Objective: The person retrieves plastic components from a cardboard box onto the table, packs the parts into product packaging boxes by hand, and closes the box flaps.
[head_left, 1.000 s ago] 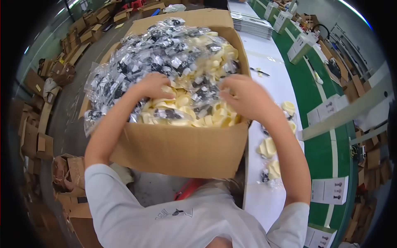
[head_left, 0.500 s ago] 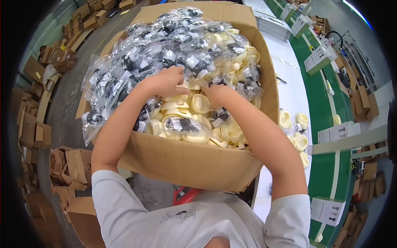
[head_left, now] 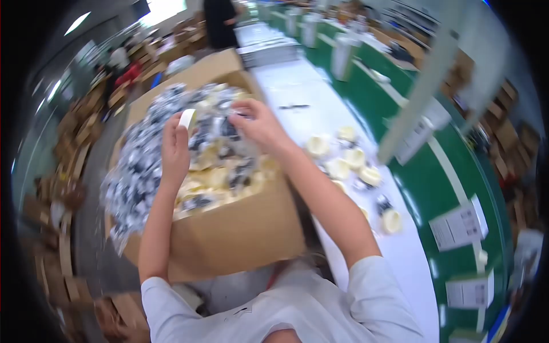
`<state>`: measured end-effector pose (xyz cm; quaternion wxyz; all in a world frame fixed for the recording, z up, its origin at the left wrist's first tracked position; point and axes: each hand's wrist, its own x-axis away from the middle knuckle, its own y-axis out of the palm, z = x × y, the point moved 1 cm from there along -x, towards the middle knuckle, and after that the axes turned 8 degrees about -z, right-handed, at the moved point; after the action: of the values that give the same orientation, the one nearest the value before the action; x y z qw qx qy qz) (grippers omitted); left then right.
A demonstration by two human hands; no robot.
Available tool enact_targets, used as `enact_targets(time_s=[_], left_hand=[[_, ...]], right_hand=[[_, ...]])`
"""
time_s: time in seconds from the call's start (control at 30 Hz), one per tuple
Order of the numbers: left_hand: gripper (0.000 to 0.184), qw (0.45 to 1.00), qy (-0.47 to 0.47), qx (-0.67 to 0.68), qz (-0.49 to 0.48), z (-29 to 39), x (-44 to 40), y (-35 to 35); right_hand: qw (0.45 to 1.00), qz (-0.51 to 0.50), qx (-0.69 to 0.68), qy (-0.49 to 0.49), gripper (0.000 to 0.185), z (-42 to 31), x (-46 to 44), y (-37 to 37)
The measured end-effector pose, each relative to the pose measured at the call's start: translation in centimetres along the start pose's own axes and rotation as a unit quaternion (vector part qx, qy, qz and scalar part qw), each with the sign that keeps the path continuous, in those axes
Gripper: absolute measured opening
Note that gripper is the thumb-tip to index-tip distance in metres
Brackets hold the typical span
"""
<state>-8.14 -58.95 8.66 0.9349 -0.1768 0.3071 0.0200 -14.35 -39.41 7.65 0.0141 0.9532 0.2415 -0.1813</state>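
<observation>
My left hand (head_left: 175, 150) is raised over the big cardboard box (head_left: 229, 240), closed on a cream-coloured plastic part (head_left: 187, 120) with a curved rim. To its right, my right hand (head_left: 257, 126) has its fingers curled around what looks like a clear plastic bag with a dark piece in it (head_left: 229, 128); blur hides its detail. Beneath both hands the box is heaped with clear bags of dark pieces (head_left: 140, 166) on the left and loose cream parts (head_left: 211, 177) toward the front right.
Right of the box runs a white table (head_left: 286, 86) bearing several cream parts (head_left: 354, 158) and a dark bagged piece (head_left: 383, 203). Beyond it, a green conveyor (head_left: 412, 211) carries white printed boxes (head_left: 459, 223). A person in dark clothes (head_left: 220, 26) stands at the far end. Cardboard boxes (head_left: 80, 137) pile up at left.
Both hands have risen out of the heap, the left now with a cream part. My view has swung up and to the right, showing more of the white table and conveyor.
</observation>
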Motion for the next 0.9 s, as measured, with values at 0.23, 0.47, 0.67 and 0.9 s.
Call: enact_targets(time_s=[0.23,0.47,0.67,0.9], left_hand=[[0.036,0.856,0.457,-0.181,-0.160,11.4,-5.2,19.0],[0.062,0.802,0.506,0.055,-0.314,18.5,-6.7,34.4],[0.057,0.855,0.463,0.114,-0.205,22.3,-9.6,38.0],[0.042,0.879,0.191,0.419,-0.123,20.3,-12.2,42.4]], right_hand=[[0.880,0.029,-0.470,-0.063,0.035,-8.5,12.8,-10.8],[0.956,0.222,-0.157,-0.106,0.034,-13.1,24.1,-21.5],[0.852,0.412,0.321,-0.028,0.034,-13.8,22.8,-31.7],[0.778,0.357,0.512,0.073,0.031,-7.0,16.4,-38.1]])
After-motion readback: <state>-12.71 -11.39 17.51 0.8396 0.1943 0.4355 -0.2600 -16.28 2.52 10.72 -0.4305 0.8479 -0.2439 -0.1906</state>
